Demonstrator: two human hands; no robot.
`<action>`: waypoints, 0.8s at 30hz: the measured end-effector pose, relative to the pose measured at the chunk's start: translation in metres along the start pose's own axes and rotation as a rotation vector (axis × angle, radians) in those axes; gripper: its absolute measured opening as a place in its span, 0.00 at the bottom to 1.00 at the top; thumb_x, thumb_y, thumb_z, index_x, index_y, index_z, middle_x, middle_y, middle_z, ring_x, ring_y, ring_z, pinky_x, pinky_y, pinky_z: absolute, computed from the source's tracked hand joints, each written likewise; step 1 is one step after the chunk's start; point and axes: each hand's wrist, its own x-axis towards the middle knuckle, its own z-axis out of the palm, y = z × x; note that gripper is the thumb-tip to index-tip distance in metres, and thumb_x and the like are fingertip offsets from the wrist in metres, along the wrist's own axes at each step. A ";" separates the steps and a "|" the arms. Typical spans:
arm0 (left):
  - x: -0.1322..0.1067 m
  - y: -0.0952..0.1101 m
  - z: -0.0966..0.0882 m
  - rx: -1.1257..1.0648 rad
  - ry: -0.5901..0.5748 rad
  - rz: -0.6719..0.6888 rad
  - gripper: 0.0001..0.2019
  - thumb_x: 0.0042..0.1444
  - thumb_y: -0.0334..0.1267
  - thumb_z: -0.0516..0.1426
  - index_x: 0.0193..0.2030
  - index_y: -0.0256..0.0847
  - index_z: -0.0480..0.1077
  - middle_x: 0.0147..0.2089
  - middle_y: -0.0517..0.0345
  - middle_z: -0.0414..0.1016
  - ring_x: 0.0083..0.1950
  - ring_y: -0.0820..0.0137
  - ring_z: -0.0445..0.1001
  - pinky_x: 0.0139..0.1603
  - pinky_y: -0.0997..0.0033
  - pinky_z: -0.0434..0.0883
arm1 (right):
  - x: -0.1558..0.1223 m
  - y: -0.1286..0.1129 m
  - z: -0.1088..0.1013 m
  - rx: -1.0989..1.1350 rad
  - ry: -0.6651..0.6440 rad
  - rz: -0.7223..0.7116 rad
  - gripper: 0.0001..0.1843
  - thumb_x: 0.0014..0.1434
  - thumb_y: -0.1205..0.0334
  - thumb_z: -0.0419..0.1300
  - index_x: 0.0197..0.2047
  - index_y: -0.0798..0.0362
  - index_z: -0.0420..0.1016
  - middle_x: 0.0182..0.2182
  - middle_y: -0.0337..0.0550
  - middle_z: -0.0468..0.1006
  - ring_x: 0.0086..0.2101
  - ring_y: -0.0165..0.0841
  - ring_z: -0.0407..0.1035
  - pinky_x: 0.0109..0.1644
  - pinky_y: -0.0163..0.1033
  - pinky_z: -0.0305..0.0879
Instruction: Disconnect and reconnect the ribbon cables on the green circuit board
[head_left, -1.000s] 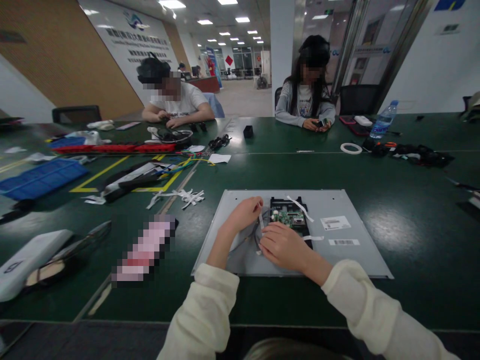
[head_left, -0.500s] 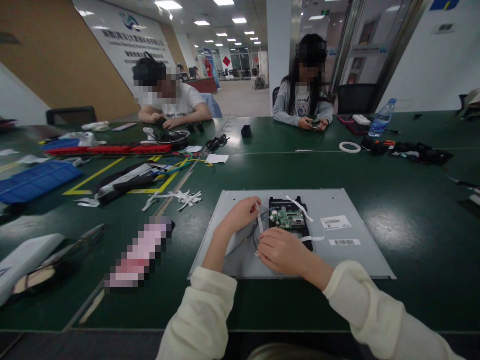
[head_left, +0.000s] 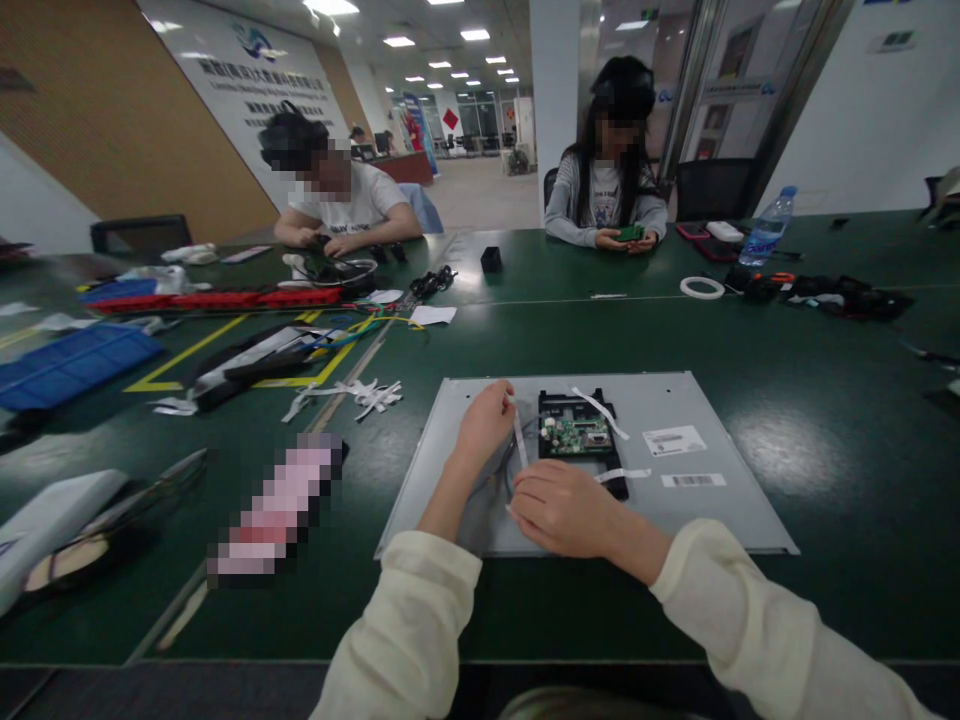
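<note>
A flat grey metal panel (head_left: 727, 525) lies on the table before me. On it sits a green circuit board (head_left: 574, 437) in a black frame (head_left: 618, 482). My left hand (head_left: 487, 422) pinches the upper end of a narrow white tape strip (head_left: 520, 440). Its lower end runs to the curled fingers of my right hand (head_left: 562, 507), which rests low on the panel. Thin grey cables (head_left: 495, 470) pass behind the strip, between both hands. Two more white strips lie on the frame: an upper one (head_left: 600, 410) and a lower one (head_left: 636, 473).
Loose white strips (head_left: 375, 398) and a pixelated pink phone-shaped object (head_left: 281, 510) lie to the left. Farther left is a blue basket (head_left: 75, 362). A tape roll (head_left: 701, 288) and water bottle (head_left: 769, 230) stand back right. Two people sit across the table.
My left hand has moved up slightly, and the white strip still runs between both hands. The view has shifted a little. Across the table, the right-hand person's green object has turned.
</note>
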 end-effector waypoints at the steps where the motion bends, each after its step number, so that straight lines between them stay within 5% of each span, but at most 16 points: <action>1: 0.000 0.000 -0.001 -0.001 0.005 -0.015 0.11 0.52 0.28 0.52 0.42 0.41 0.66 0.34 0.57 0.71 0.37 0.67 0.70 0.41 0.70 0.65 | 0.000 0.000 -0.001 0.004 -0.002 0.000 0.13 0.64 0.65 0.48 0.32 0.56 0.71 0.34 0.47 0.75 0.40 0.34 0.67 0.46 0.40 0.63; 6: 0.000 0.002 -0.008 0.009 0.106 -0.080 0.12 0.53 0.29 0.51 0.44 0.42 0.65 0.35 0.58 0.71 0.36 0.69 0.70 0.40 0.71 0.65 | 0.002 -0.003 -0.012 0.077 -0.052 -0.010 0.11 0.62 0.61 0.51 0.42 0.57 0.71 0.44 0.50 0.73 0.47 0.36 0.65 0.52 0.43 0.62; 11: 0.001 0.001 -0.020 0.012 0.218 -0.119 0.10 0.55 0.30 0.50 0.43 0.41 0.66 0.36 0.57 0.71 0.34 0.70 0.70 0.41 0.71 0.66 | 0.001 -0.007 -0.016 0.158 -0.190 -0.093 0.27 0.58 0.51 0.55 0.58 0.54 0.63 0.58 0.51 0.63 0.61 0.44 0.48 0.62 0.52 0.50; 24: -0.001 0.008 -0.024 0.009 0.267 -0.079 0.08 0.56 0.31 0.50 0.38 0.40 0.69 0.35 0.55 0.75 0.35 0.69 0.72 0.39 0.72 0.66 | 0.000 -0.005 -0.008 0.196 -0.204 0.145 0.31 0.59 0.51 0.55 0.63 0.52 0.58 0.60 0.48 0.60 0.63 0.44 0.42 0.66 0.59 0.35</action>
